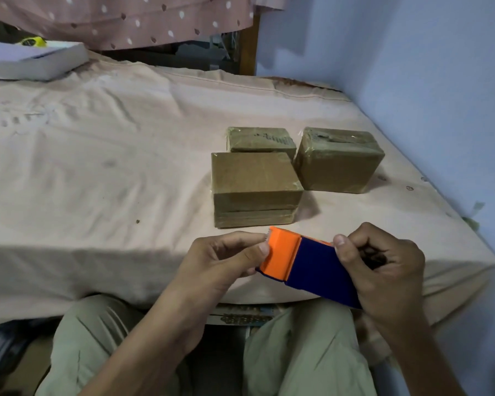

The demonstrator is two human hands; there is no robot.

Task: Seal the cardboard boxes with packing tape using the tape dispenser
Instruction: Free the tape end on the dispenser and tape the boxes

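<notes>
My tape dispenser (pixel 306 264) is orange and dark blue; the boxes (pixel 253 181) are brown, the bedsheet (pixel 97 167) pale pink.

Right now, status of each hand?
Left hand: pinching the orange end of the tape dispenser.
Right hand: gripping the dispenser's blue body.

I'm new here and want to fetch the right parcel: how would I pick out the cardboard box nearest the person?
Start at the bed covered by a pale pink sheet, and look to its right side near the blue wall, where three brown boxes sit together. The nearest box stands just beyond the orange and blue tape dispenser held in both hands. Unlike the other two, it is closest to the bed's front edge and has a plain top.
</notes>
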